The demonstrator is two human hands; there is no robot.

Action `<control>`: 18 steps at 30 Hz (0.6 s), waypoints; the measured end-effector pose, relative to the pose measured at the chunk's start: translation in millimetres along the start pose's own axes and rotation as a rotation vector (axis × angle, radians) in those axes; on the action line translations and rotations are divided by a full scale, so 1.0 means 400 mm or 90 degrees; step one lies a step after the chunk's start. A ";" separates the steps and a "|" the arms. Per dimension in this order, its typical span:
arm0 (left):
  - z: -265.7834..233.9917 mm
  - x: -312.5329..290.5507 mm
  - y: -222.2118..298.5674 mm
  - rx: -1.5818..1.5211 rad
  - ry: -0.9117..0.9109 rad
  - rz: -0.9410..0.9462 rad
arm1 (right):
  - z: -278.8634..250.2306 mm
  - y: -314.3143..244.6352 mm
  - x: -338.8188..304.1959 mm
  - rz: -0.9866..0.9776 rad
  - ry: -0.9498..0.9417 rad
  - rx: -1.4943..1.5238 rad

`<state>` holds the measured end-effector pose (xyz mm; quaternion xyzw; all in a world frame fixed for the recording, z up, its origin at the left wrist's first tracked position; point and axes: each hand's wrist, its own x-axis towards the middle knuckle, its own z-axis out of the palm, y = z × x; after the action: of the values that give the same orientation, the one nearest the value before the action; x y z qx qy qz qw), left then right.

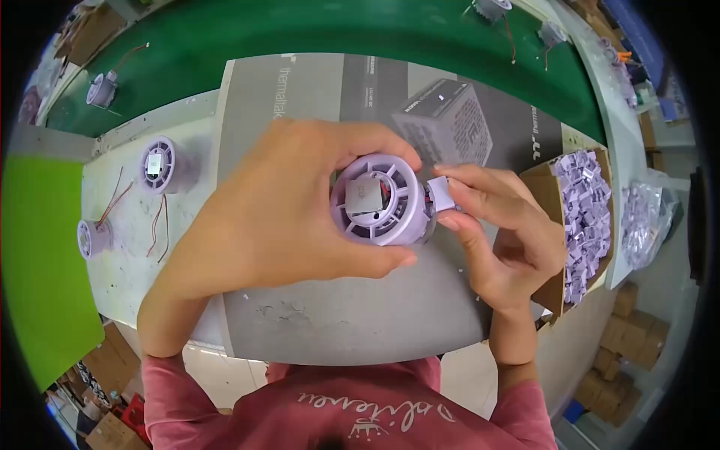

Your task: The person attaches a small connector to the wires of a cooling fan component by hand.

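Note:
My left hand [262, 199] is wrapped round a round lilac fan housing [406, 217], holding it above the grey cardboard sheet. Its spoked face is turned up, and a square silvery-grey plate sits over the hub. At the housing's right side, my right hand [502, 225] pinches a small lilac plastic clip [441, 193] between thumb and fingers. The clip is against or very close to the housing; whether it is seated I cannot tell. A bit of dark and red wire shows between the two.
A cardboard box [556, 232] full of small lilac pieces stands at the right. Two similar fan units [159, 163] with red wires rest on the white table at the left. Several more lie on the green conveyor belt [300, 34]. A clear bag [646, 225] sits far right.

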<state>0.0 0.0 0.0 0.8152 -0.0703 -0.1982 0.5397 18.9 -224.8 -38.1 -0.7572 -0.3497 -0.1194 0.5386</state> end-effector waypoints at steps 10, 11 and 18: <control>0.029 0.007 -0.021 0.033 0.093 0.133 | 0.009 -0.017 -0.003 -0.101 0.014 -0.184; 0.033 0.008 -0.022 0.052 0.111 0.165 | 0.008 -0.018 -0.003 -0.111 0.005 -0.205; 0.056 0.034 -0.022 0.016 0.161 0.274 | 0.007 0.009 0.011 -0.176 0.058 -0.231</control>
<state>2.7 -20.1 -19.1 0.8063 -0.1765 0.0258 0.5639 24.1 -221.3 -39.3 -0.7805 -0.3980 -0.2871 0.3873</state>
